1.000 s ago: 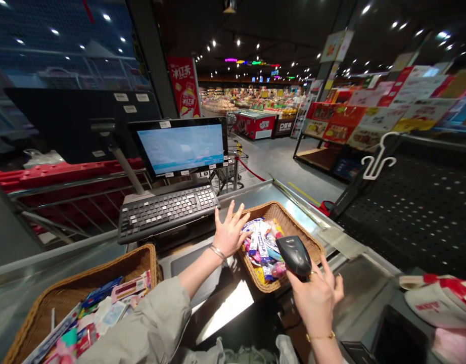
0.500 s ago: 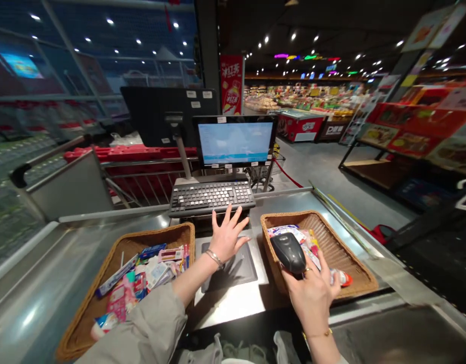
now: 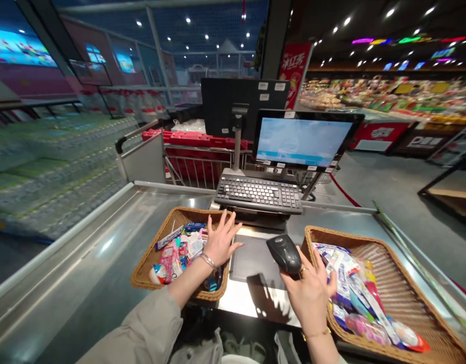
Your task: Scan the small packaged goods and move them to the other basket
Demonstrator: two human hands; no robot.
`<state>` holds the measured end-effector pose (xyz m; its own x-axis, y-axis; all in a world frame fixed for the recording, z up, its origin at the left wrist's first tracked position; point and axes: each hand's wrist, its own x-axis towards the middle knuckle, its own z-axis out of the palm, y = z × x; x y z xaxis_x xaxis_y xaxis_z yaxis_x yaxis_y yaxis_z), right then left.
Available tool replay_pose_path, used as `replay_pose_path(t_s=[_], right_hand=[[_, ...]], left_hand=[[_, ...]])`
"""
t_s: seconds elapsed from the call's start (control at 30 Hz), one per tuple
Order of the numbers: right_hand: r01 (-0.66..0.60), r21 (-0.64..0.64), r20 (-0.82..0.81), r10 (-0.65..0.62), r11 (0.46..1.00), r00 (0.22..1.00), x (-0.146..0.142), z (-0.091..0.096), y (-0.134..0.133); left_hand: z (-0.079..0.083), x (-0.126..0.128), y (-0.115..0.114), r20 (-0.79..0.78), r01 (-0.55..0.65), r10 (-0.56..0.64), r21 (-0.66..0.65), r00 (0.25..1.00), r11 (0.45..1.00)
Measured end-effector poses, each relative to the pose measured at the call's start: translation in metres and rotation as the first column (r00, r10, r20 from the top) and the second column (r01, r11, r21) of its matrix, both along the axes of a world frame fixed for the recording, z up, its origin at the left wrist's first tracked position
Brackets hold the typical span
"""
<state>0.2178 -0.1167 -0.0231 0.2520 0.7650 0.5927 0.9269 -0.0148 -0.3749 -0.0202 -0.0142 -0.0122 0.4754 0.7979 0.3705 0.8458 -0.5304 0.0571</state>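
Note:
My left hand [image 3: 219, 241] is spread over the right side of the left wicker basket [image 3: 142, 268], palm down with nothing in it. Toothpaste-like boxes and small colourful packets [image 3: 171, 260] fill that basket. In my right hand [image 3: 311, 290] is a black barcode scanner [image 3: 284, 253], its head pointing up and to the left over the counter. Just right of that hand stands the right wicker basket [image 3: 418, 283], holding several packaged goods [image 3: 354, 288], some long and thin. Whether my left fingertips touch the basket rim I cannot tell.
Behind the baskets stand a keyboard [image 3: 259, 194] and a lit monitor [image 3: 303, 141], with a second dark screen [image 3: 244, 106] seen from behind. A metal counter [image 3: 104, 237] runs underneath. Beyond it is a shopping cart [image 3: 195, 169].
My view has turned left. My left hand has gone from in front of the keyboard to the left basket. The scanner has moved off the right basket to the gap between both.

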Motion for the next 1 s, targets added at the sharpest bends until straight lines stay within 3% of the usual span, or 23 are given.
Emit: replay_pose_path(t_s=[0.23,0.43,0.77,1.0], right_hand=[[-0.094,0.014,0.029,0.093,0.996,0.995,-0.023,-0.006,0.015],[-0.158,-0.038,0.034,0.159,0.987,0.987,-0.037,-0.01,0.024],[-0.184,-0.075,0.009,0.185,0.98,0.983,-0.05,-0.017,0.039],[-0.166,-0.147,-0.027,0.164,0.975,0.986,-0.055,-0.019,0.047]], left_hand=[[-0.018,-0.058,-0.006,-0.04,-0.183,0.181,-0.042,0.983,0.982],[-0.025,-0.089,-0.006,-0.099,-0.301,0.293,-0.08,0.951,0.95],[-0.037,-0.107,0.014,-0.199,-0.342,0.308,-0.166,0.93,0.925],[-0.054,-0.108,0.033,-0.205,-0.269,0.233,-0.171,0.951,0.948]])
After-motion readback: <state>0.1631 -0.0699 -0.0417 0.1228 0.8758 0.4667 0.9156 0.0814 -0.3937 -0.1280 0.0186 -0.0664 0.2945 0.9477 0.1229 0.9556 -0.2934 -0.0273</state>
